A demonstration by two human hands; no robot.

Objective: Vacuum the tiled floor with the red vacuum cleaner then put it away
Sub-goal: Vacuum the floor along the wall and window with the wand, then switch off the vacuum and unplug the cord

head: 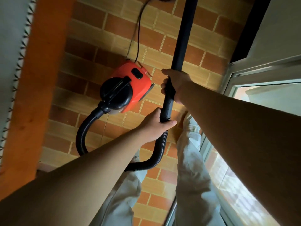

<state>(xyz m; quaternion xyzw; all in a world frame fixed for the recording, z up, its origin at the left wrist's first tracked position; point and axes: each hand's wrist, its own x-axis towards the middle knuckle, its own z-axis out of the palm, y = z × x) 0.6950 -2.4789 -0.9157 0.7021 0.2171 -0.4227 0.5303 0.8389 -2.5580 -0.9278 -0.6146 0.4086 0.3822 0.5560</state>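
Observation:
The red vacuum cleaner [130, 82], with a black front cap, sits on the brick-patterned tiled floor [101, 30] ahead of me. Its ribbed black hose [83, 136] loops from the cap round to the black wand [184, 33], which runs up and out of the top of the view, so the nozzle is hidden. My right hand [177, 84] grips the wand's lower part. My left hand [156, 126] grips the joint where the hose meets the wand, just below the right hand.
A black power cord [138, 30] trails from the vacuum's back toward the top. An orange wooden beam [37, 79] runs along the left. A sliding glass door and its metal frame [234, 75] line the right. My legs in light trousers [190, 168] stand below the hands.

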